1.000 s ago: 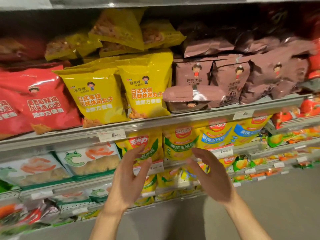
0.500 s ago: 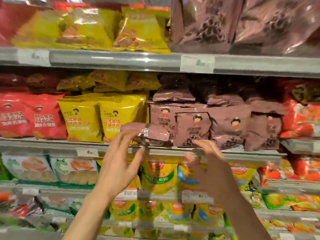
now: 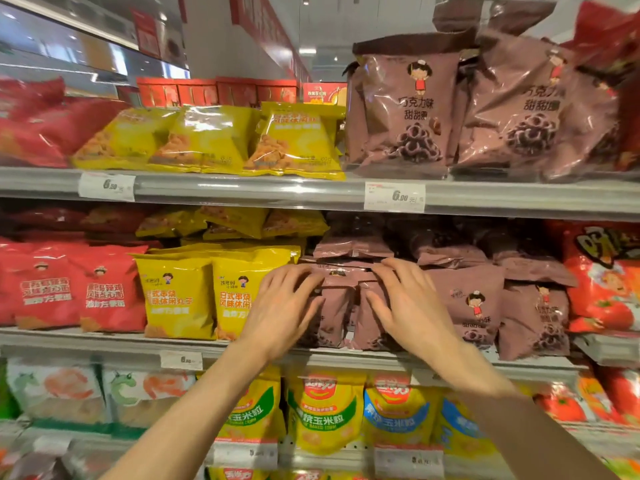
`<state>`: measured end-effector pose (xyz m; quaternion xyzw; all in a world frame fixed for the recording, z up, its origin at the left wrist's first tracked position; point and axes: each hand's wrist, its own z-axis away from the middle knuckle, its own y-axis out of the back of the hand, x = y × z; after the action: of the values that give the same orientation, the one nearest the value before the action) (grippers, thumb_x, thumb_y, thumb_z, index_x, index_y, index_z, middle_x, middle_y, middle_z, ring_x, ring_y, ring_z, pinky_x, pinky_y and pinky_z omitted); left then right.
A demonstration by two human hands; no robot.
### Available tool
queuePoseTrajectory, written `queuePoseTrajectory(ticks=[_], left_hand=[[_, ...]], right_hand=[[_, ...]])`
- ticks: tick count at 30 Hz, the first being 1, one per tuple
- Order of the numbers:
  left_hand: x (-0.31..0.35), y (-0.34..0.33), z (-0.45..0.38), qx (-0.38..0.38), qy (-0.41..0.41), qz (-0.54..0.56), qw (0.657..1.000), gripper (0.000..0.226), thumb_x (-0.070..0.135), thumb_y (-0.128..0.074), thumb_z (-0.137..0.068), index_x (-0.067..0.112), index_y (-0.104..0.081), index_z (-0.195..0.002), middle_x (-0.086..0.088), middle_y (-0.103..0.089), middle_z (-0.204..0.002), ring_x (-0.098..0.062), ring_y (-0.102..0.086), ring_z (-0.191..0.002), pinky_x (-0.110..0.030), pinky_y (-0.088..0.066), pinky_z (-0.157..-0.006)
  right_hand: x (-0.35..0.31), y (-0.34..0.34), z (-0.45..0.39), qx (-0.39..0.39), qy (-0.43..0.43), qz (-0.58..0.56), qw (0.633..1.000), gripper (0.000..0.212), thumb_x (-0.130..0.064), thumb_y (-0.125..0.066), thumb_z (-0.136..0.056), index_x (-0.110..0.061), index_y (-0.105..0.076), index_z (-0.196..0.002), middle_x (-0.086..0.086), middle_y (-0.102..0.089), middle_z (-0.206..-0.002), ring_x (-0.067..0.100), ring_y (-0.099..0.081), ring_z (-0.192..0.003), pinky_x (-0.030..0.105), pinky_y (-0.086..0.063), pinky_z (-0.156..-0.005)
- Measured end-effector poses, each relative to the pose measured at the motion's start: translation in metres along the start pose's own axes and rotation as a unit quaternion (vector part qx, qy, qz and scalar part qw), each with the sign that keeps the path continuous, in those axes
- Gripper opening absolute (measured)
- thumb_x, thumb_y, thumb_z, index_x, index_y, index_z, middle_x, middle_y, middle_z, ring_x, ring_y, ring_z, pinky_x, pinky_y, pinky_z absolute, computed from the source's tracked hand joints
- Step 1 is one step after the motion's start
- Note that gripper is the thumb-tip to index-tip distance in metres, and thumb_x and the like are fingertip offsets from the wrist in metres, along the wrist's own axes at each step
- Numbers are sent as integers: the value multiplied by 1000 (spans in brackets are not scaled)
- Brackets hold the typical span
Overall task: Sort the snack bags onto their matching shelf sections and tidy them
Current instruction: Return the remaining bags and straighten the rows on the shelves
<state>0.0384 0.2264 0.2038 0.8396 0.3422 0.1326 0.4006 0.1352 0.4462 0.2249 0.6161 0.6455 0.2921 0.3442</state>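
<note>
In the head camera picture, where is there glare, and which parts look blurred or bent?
Head view: glare streaks the top-shelf brown bags and the clear shelf rail; the left hand and right hand are slightly motion-soft; wide-angle distortion stretches the edges.

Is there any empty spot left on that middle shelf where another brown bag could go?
Hardly. The middle shelf is packed edge to edge: red bags, yellow bags, then brown bags under both hands. The only slack is the dark gap above the brown stack, below the upper shelf.
</note>
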Motion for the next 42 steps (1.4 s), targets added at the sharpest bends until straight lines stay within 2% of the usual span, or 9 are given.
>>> queuePoseTrajectory(ticks=[5,12,19,24,28,32,35,38,42], left_hand=[[-6,-14,-21,-23,-5,-1,1000,37,36,-49,-108,17,-61,-137,-6,-66,-133,-29,-59,-123,-44,-42,-106],[-6,-16,-49,-12,9,16,1000,28,31,-43,-110,17,-64,-118,-5,-70,-111,-30,-61,-99,-42,-41,-88],[-13,-20,-66,-59,41,31,997,30,37,-32,-111,20,-57,-111,-5,-71,-107,-30,-63,-99,-42,-40,-87],[-2,-32,-64,-51,55,-8,997,27,36,-38,-110,19,-58,-115,-6,-72,-105,-30,-64,-98,-42,-40,-87],[-4,-37,-53,44,34,8,998,24,29,-63,-102,9,-65,-116,-11,-68,-107,-33,-63,-97,-44,-51,-84],[-12,-35,-39,128,1,-9,992,33,30,-72,-95,7,-66,-117,-16,-65,-117,-33,-59,-107,-45,-51,-87],[-14,-41,-21,117,-48,-18,992,34,28,-71,-96,10,-64,-124,-15,-65,-125,-34,-61,-113,-46,-50,-93],[-14,-49,-9,74,-54,-36,995,47,38,-54,-104,13,-54,-144,-12,-58,-145,-32,-54,-133,-48,-39,-113],[-7,-53,-14,34,-40,-58,997,65,47,-34,-107,11,-29,-162,-14,-27,-169,-29,-24,-158,-46,-15,-128]], right_hand=[[8,-13,-14,-24,-10,-7,1000,38,-35,-54,-105,-11,-61,-133,8,-66,-125,30,-58,-120,44,-40,-107],[16,-16,-32,-31,-35,-24,999,31,-33,-43,-109,-19,-58,-132,1,-65,-124,24,-54,-110,40,-36,-97],[21,-14,-38,-30,-66,-51,996,32,-27,-37,-111,-18,-61,-130,2,-66,-113,25,-55,-104,41,-40,-95],[11,-17,-36,-24,-77,-20,997,31,-24,-40,-111,-16,-65,-128,6,-68,-115,29,-57,-104,42,-40,-94],[3,-23,-31,25,-65,17,997,24,-19,-51,-107,-9,-68,-120,10,-69,-109,32,-61,-98,44,-46,-90],[3,-35,-20,139,-40,30,989,15,-12,-66,-99,-5,-68,-112,14,-67,-106,35,-62,-93,45,-47,-85],[6,-42,-15,189,-3,44,981,16,-12,-65,-99,-3,-69,-112,18,-67,-115,37,-63,-102,43,-43,-90],[9,-48,-7,178,22,53,982,33,-24,-54,-104,-2,-68,-124,21,-64,-128,38,-59,-117,50,-46,-100],[5,-55,1,92,27,110,989,53,-33,-50,-104,-1,-53,-146,23,-59,-141,40,-56,-130,53,-44,-111]])
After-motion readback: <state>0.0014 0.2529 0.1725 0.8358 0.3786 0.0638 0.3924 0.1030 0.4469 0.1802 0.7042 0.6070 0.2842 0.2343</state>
